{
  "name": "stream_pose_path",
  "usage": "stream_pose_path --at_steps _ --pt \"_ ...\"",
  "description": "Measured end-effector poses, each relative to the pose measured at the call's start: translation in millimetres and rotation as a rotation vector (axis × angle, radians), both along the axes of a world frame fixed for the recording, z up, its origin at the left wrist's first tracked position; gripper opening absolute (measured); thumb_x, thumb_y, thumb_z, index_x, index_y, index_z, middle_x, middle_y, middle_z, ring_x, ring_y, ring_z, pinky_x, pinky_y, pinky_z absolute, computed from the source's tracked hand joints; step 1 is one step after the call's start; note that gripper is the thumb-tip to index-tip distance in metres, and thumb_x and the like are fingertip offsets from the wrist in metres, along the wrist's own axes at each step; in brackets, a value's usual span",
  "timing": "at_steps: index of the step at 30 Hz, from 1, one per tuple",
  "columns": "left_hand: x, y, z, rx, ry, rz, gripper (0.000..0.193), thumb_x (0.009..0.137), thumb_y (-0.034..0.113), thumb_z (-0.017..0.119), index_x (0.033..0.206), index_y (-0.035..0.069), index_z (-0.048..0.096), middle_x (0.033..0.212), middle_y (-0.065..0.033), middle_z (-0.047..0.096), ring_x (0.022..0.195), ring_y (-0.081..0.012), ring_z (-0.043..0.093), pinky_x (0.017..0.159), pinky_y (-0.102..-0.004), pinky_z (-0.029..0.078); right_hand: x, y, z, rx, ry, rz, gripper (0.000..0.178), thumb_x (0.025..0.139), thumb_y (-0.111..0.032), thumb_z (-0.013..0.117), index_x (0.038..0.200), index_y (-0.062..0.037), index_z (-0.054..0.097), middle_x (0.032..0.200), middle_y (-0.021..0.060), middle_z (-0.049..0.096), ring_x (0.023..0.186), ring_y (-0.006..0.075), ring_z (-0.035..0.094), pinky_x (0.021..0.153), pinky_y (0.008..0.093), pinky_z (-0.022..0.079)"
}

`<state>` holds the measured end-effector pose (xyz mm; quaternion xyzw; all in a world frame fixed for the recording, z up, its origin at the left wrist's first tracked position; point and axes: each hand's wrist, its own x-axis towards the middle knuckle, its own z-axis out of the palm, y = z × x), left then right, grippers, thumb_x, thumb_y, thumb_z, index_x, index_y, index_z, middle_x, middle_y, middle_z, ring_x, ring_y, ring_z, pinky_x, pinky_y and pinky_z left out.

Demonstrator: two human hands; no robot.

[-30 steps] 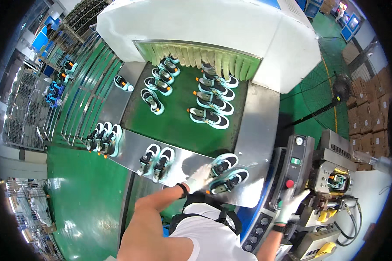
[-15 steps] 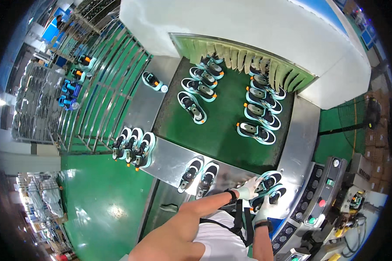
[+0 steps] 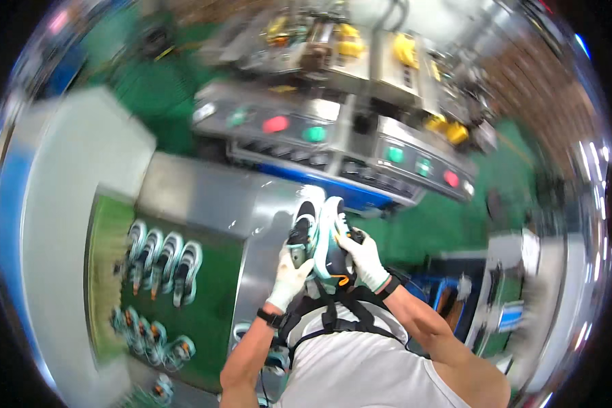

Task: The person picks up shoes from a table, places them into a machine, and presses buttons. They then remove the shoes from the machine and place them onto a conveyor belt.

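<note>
My gloved left hand (image 3: 291, 275) is wrapped round the heel of a black sneaker (image 3: 306, 223) with a pale teal sole. Tight beside it, a second sneaker (image 3: 328, 238) is tipped on its side, its pale sole edge facing the first shoe and an orange pull tab at its heel. My right hand (image 3: 366, 258), also in a white glove, grips that shoe from the right. Both toes point away from me, above the edge of the metal ledge (image 3: 265, 204). Some fingers are hidden behind the shoes.
At left, several matching sneakers (image 3: 187, 272) stand in rows on a green conveyor (image 3: 214, 285) by a white machine housing (image 3: 61, 183). Ahead is a machine with a control panel (image 3: 251, 122) of red and green buttons. Blurred equipment (image 3: 510, 251) stands at right.
My view has swung right, from the conveyor toward the control panels. Both hands have brought the pair of sneakers along, and the right-hand one now lies on its side.
</note>
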<state>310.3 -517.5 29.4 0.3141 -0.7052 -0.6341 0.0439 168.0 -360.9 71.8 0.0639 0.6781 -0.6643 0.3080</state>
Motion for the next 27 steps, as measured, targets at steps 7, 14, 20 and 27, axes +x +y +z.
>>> stream_pose_path --at_steps 7,14,20,27 --pt "-111.2 105.9 86.2 0.041 0.186 -0.653 0.057 0.082 0.014 0.076 0.129 -0.003 0.050 0.114 -0.0142 0.063 0.100 -0.0221 0.060 0.089 -0.0350 0.050 16.6 179.8 66.1 -0.205 -0.015 -0.585 0.063 0.080 -0.024 0.083 0.128 0.0049 0.056 0.107 0.0061 0.065 0.093 0.0122 0.061 0.081 0.0273 0.051" --pt "-178.9 307.1 151.1 0.286 0.220 -1.235 0.051 0.085 0.009 0.068 0.132 -0.002 0.051 0.113 -0.0090 0.063 0.101 -0.0169 0.059 0.091 -0.0317 0.049 99.7 377.2 97.0 0.243 0.391 -1.397 0.054 0.083 -0.017 0.077 0.128 0.0057 0.056 0.114 0.0080 0.065 0.098 0.0156 0.063 0.090 0.0292 0.050" --pt "-255.1 537.9 162.9 -0.033 0.565 -1.465 0.065 0.082 0.013 0.073 0.138 -0.002 0.045 0.126 -0.0194 0.058 0.116 -0.0285 0.057 0.101 -0.0373 0.045 108.2 547.1 136.6 0.837 0.345 -1.615 0.077 0.077 -0.023 0.081 0.136 0.0085 0.042 0.107 0.0187 0.067 0.096 0.0248 0.067 0.088 0.0335 0.052" --pt "-330.0 733.6 90.0 -0.316 1.017 -1.303 0.069 0.084 0.018 0.072 0.142 -0.005 0.041 0.134 -0.0285 0.052 0.126 -0.0429 0.050 0.109 -0.0416 0.039 29.3 709.5 98.0 1.223 0.237 -1.457 0.058 0.078 -0.030 0.072 0.120 0.0069 0.055 0.110 0.0289 0.064 0.106 0.0439 0.062 0.091 0.0461 0.051"
